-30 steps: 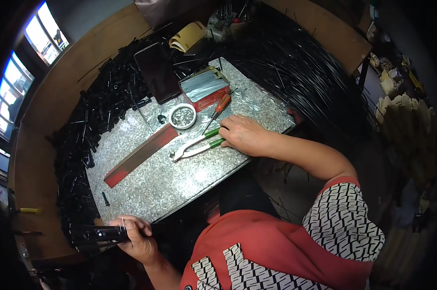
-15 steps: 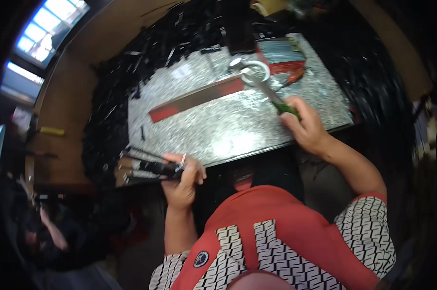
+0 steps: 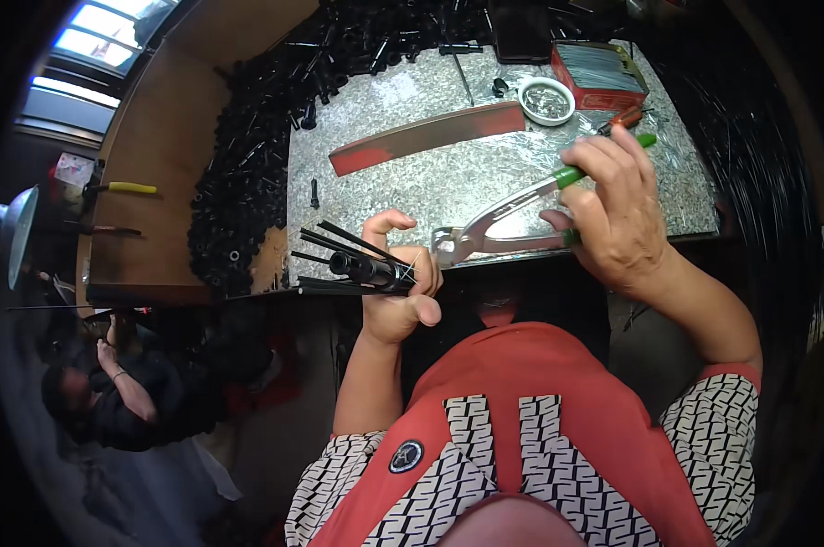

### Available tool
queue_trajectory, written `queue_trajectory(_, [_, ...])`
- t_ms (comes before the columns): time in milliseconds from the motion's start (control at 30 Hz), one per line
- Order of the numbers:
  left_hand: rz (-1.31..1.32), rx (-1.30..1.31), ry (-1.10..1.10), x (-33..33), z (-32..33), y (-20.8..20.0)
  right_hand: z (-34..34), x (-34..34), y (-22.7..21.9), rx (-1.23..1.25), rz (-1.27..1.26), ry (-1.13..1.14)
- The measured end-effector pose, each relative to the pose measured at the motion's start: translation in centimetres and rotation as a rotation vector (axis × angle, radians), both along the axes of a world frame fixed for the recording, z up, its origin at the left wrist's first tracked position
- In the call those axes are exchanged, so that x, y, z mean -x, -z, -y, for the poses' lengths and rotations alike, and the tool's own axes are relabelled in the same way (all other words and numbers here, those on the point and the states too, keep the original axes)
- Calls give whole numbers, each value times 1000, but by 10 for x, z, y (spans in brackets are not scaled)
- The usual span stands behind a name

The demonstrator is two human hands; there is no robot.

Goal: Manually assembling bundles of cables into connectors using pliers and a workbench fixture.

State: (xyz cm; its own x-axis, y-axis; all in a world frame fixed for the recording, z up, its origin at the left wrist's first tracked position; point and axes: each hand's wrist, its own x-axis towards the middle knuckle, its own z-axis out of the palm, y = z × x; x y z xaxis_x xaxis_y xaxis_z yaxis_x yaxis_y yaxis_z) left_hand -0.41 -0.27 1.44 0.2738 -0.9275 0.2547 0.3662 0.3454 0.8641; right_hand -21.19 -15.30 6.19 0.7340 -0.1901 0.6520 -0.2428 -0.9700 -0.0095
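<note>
My left hand (image 3: 398,283), at the table's near edge, is closed round a black ribbed umbrella hub (image 3: 353,266). Several thin black rods stick out leftward around its tube, and a fine wire shows by the fingers. In my right hand (image 3: 617,210) is a pair of end-cutting pincers (image 3: 512,211) with green grips. The handles are spread apart, and the head is just right of my left fingers. Whether the jaws touch the wire I cannot tell.
On the speckled tabletop (image 3: 412,201) lie a long red-and-grey strip (image 3: 430,137), a white bowl of small metal bits (image 3: 547,100), a red box of thin wires (image 3: 603,75) and a small black tube (image 3: 314,191). Black parts (image 3: 230,182) heap up left; a co-worker (image 3: 120,392) sits lower left.
The pincers have come from beside the white bowl down to my left hand, their handles now spread. My left hand has turned, showing the hub's end. The view has shifted.
</note>
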Motion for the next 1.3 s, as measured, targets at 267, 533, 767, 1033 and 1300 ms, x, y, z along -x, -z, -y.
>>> queue_trajectory(267, [33, -92, -114, 6, 3, 6, -3, -11, 6, 207, 5, 102])
queue_trajectory(533, [89, -115, -179, 6, 4, 14, -4, -8, 0, 164, -79, 5])
queue_trajectory(767, [189, -90, -74, -2, -4, 18, -17, 10, 16, -80, -300, -178])
queue_trajectory(1033, [184, -129, -23, 1, -1, 15, -21, 13, -6, -2106, -863, -372])
queue_trajectory(1300, [312, -115, -231, -4, 1, 16, -32, 17, 11, -755, -183, -219])
